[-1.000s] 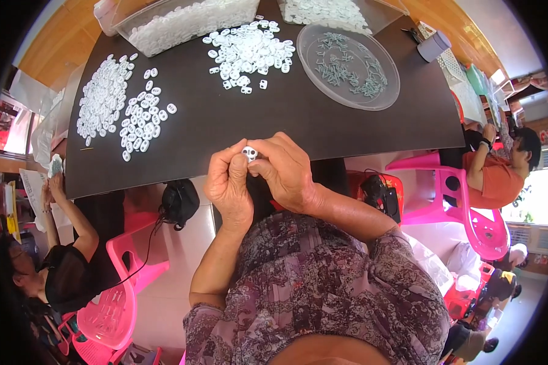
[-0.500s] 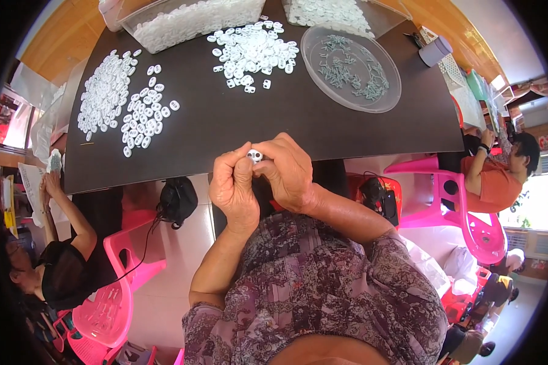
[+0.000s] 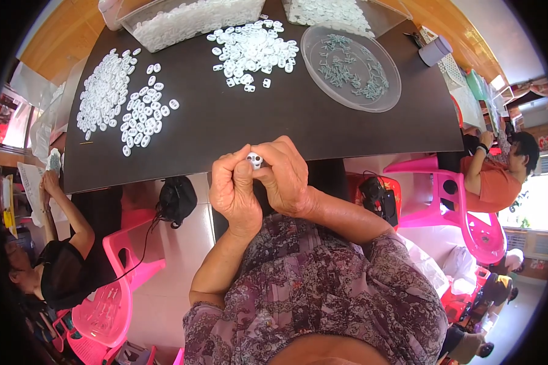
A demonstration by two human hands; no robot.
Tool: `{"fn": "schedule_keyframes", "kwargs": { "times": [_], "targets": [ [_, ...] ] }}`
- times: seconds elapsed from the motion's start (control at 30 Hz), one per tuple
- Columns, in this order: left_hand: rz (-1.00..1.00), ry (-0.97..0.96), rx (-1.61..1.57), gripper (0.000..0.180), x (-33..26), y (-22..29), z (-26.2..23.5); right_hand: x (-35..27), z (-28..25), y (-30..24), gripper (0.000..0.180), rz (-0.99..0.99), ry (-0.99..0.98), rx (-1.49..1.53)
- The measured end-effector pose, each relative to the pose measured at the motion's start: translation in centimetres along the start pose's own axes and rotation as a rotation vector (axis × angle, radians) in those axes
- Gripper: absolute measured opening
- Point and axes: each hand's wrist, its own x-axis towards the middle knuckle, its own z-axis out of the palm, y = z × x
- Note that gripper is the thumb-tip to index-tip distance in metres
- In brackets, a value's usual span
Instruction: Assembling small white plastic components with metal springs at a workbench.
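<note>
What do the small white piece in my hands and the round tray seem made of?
The small white piece looks like smooth, hard plastic, judging by its even white surface; too small for certainty. The round tray seems smooth, translucent plastic: the dark tabletop shows through.

place: assembly workshop | evidence: heaped white parts (image 3: 256,52), tray (image 3: 310,48) of green pieces (image 3: 338,76), seated co-workers (image 3: 493,182)

no readable text, labels, numbers or signs anywhere
</note>
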Motion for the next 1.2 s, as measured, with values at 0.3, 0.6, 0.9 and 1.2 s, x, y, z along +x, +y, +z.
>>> {"fn": "schedule_keyframes", "kwargs": {
  "times": [0.3,0.6,0.9,1.2],
  "targets": [
    [0.013,-0.011,-0.003,0.018,-0.5,0.4,0.1,0.0,0.0,0.3,0.038,-0.035,0.011,-0.017],
    [0.114,0.017,0.122,0.018,-0.6,-0.1,0.0,0.3,0.0,-0.1,0.017,-0.052,0.029,-0.058],
    [0.108,-0.002,0.188,0.018,-0.2,0.0,0.0,0.2,0.4,0.0,0.021,-0.035,0.042,-0.095],
    [0.123,-0.043,0.136,0.017,0.6,0.2,0.0,0.5,-0.2,0.3,0.025,0.018,0.066,-0.019]
  ]
}}
